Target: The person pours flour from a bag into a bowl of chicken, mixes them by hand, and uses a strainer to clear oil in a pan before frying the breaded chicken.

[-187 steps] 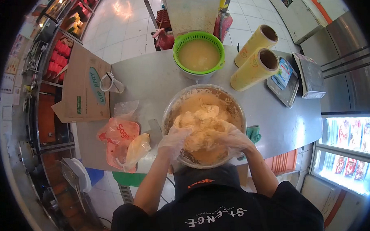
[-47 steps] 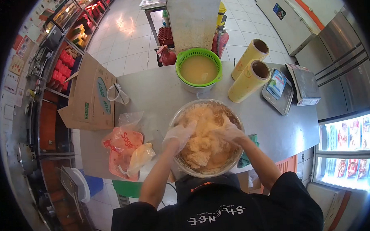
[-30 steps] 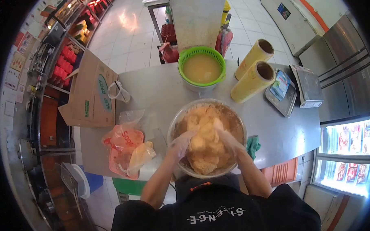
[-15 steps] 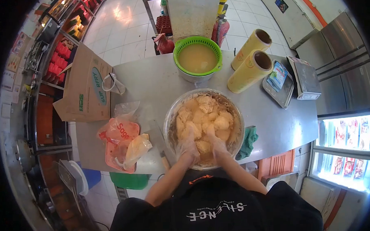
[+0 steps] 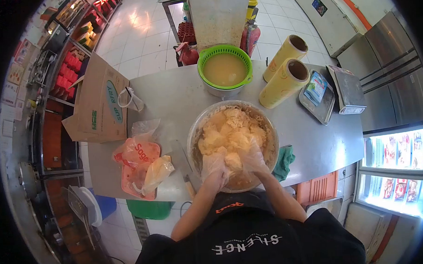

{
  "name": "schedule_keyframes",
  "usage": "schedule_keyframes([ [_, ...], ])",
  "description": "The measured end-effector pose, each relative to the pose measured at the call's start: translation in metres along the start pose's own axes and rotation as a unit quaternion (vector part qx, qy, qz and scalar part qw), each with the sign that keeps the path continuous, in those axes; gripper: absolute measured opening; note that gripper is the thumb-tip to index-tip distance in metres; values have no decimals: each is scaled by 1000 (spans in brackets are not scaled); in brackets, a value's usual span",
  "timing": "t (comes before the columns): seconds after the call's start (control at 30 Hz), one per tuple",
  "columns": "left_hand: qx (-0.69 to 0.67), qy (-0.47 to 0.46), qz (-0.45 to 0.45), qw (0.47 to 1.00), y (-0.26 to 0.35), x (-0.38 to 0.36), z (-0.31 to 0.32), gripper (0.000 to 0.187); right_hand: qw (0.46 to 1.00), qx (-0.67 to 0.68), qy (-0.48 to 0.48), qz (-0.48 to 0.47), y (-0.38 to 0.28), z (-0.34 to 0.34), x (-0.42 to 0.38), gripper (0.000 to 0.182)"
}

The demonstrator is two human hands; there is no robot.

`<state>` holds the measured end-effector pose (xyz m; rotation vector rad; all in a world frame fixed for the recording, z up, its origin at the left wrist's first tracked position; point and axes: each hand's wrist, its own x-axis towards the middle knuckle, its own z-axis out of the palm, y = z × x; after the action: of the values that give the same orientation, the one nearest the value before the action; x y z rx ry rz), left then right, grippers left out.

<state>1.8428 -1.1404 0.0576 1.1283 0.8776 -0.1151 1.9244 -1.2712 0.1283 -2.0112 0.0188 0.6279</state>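
Observation:
A large metal bowl (image 5: 191,132) stands at the table's near edge, heaped with flour-coated pieces (image 5: 239,121) that look like chicken. Both my hands wear clear plastic gloves and work inside it. My left hand (image 5: 214,166) is curled against the pieces at the near left, fingers partly buried. At the near right, my right hand (image 5: 253,157) closes around the coated pieces from the other side. One lumpy coated piece (image 5: 233,162) sits between the two hands. Loose flour clings to the bowl's inner wall.
Behind the bowl is a green strainer (image 5: 202,81) with cloudy liquid inside it. Two film rolls (image 5: 280,88), a metal tray (image 5: 329,110) and a scale (image 5: 350,92) stand right. A knife (image 5: 189,185), pink tray (image 5: 128,181) and carton (image 5: 96,105) lie left; a green cloth (image 5: 284,162) sits right.
My hands have drawn apart slightly and come up from deeper among the pieces, so more of both gloves shows. The coated pieces have shifted toward the far side.

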Motion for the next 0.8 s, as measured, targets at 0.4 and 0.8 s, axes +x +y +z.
schedule_keyframes([
  [0.4,435,131,-50,889,85,34,15,79,892,-425,-100,-115,23,-27,92,51],
  [0.8,-8,-89,-130,987,36,36,-13,57,918,252,-156,262,22,-18,49,44],
])
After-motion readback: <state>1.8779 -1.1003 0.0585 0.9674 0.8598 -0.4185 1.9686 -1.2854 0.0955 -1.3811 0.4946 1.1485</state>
